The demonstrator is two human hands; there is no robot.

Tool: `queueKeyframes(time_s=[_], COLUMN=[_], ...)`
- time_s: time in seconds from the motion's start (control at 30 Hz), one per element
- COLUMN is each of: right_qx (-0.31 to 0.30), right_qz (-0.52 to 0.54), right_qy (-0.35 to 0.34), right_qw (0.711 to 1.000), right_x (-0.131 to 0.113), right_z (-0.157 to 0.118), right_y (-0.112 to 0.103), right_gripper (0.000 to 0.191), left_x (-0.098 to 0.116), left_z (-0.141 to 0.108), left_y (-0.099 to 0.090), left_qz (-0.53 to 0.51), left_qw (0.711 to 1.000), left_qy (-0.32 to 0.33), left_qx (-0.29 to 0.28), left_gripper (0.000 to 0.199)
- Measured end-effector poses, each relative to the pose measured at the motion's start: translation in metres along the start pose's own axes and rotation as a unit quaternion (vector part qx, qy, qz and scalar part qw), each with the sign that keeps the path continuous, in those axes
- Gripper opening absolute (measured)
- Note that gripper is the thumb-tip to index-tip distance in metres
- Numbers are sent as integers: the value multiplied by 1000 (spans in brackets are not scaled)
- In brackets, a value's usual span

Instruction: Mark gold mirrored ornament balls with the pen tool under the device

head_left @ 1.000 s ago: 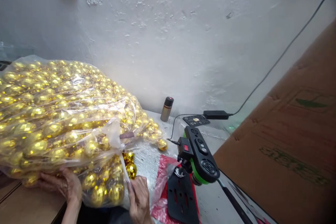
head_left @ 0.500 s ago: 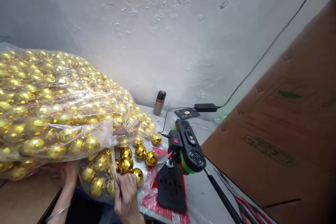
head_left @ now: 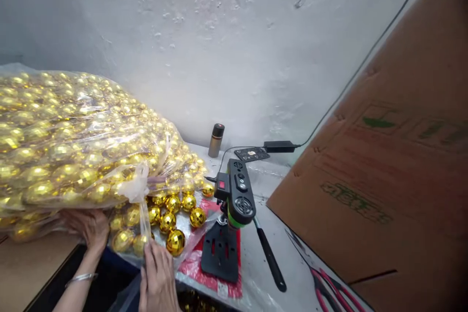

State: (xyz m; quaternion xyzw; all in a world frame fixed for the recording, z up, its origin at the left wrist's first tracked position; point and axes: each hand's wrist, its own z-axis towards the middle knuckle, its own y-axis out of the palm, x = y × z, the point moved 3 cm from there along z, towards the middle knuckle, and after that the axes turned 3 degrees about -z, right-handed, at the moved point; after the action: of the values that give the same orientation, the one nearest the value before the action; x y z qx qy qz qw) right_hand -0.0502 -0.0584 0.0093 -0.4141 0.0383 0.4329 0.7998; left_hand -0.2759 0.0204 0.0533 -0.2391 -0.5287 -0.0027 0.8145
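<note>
A big clear plastic bag (head_left: 84, 141) full of shiny gold mirrored balls bulges across the left side. My left hand (head_left: 91, 229), with a silver bangle on its wrist, is at the bag's lower edge, gripping the plastic; its fingertips are partly hidden under it. My right hand (head_left: 159, 273) is closed on a gathered strip of the same bag, below a whitish twisted knot of plastic (head_left: 137, 185). Loose gold balls (head_left: 175, 242) lie on the table just beyond my right hand. More balls show through the plastic between both hands.
A black device with a lever handle (head_left: 239, 195) stands on red plastic (head_left: 234, 287) right of the balls. Behind it are a small bottle (head_left: 216, 141), a dark phone-like slab (head_left: 252, 154) and a power adapter (head_left: 280, 146). A cardboard box (head_left: 383, 180) and red-handled pliers (head_left: 334, 287) are at right.
My right hand has moved down and left with the plastic strip, uncovering more loose balls. My left hand shows more from under the bag. The view has shifted slightly right.
</note>
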Motion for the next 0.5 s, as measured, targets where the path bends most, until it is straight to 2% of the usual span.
queueKeyframes(time_s=[0.13,0.23,0.3,0.33,0.4,0.43,0.47,0.5], right_qx=[-48,-50,-25,-3,68,103,135,155], right_qz=[-24,-40,-30,-18,2,8,8,7], right_qy=[-23,-25,-16,-9,14,22,25,17], right_qw=[998,998,999,1000,998,994,991,988], right_x=[-7,-12,-13,-11,-5,0,5,10], right_z=[2,-3,-13,-19,-33,-40,-47,-54], right_y=[-4,-13,-19,-20,-22,-22,-22,-22], right_gripper=[80,86,82,77,60,52,46,41], left_x=[2,3,3,5,15,23,31,42], left_z=[6,-4,-22,-35,-64,-78,-92,-105], left_y=[2,-12,-27,-35,-43,-40,-31,-18], left_qz=[19,5,-22,-37,-65,-77,-86,-85], left_qw=[999,1000,999,997,981,970,955,931], left_qy=[33,22,30,57,170,230,282,326], left_qx=[16,-17,-4,24,61,26,-43,-140], left_gripper=[87,90,92,89,79,68,55,42])
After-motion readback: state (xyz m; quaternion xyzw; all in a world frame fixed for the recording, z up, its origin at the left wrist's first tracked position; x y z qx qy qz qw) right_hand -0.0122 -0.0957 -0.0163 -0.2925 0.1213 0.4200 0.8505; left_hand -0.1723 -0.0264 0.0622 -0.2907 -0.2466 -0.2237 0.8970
